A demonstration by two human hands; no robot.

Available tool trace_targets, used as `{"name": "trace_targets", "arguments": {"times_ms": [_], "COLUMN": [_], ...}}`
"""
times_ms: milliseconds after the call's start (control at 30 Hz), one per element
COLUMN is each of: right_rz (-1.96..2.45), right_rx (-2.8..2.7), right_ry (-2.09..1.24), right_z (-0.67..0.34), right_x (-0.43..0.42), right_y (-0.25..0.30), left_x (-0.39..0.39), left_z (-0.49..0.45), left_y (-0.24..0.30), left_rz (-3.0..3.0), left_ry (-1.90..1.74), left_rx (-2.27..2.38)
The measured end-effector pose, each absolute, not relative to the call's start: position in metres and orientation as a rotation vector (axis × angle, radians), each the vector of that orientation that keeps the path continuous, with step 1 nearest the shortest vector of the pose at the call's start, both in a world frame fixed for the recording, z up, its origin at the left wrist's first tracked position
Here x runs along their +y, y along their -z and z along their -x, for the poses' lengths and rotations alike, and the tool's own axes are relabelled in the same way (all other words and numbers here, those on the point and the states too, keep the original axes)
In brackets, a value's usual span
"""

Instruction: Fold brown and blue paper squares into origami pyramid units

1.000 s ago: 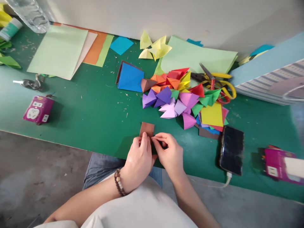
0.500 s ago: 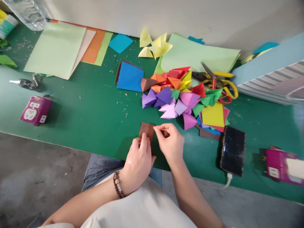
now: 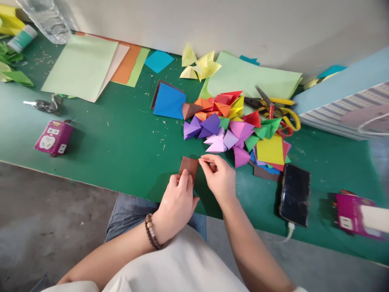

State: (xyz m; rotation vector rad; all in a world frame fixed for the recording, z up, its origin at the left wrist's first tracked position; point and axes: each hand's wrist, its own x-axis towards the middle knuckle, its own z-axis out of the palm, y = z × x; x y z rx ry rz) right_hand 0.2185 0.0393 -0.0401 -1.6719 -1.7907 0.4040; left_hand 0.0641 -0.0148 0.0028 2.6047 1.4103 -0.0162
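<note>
The left hand (image 3: pixel 176 207) lay over the brown paper (image 3: pixel 189 164), its fingers slightly bent and pressing down, with the thumb out to the side. The right hand (image 3: pixel 221 179) had thumb and forefinger pressed together at the paper's far right corner; whether the edge was between them could not be told. The paper lay on the green table (image 3: pixel 121 162), near its front edge. Beyond were the folded pieces (image 3: pixel 210 125), with the blue sheets (image 3: pixel 169 101) beside them; the phone (image 3: pixel 294 195) lay to the right.

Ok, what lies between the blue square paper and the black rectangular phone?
The head view shows multicoloured folded paper pieces, then a yellow-topped square paper stack.
</note>
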Motion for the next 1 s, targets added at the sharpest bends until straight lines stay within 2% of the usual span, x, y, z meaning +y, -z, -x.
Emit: {"name": "trace_targets", "arguments": {"times_ms": [200,333,1000], "right_rz": [1.469,1.333,1.073], "right_rx": [-2.145,-2.256,-2.421], "right_ry": [-0.329,-0.325,-0.437], "right_z": [-0.227,-0.231,-0.233], "right_x": [0.036,0.030,-0.009], "right_y": [0.037,0.037,0.034], "left_x": [-0.016,-0.015,-0.014], "left_z": [-0.061,-0.061,-0.060], "left_y": [0.003,0.006,0.008], "left_rz": [-2.591,-2.610,-2.496], "left_ry": [-0.163,-0.137,-0.218], "left_rx": [1.441,1.421,1.459]}}
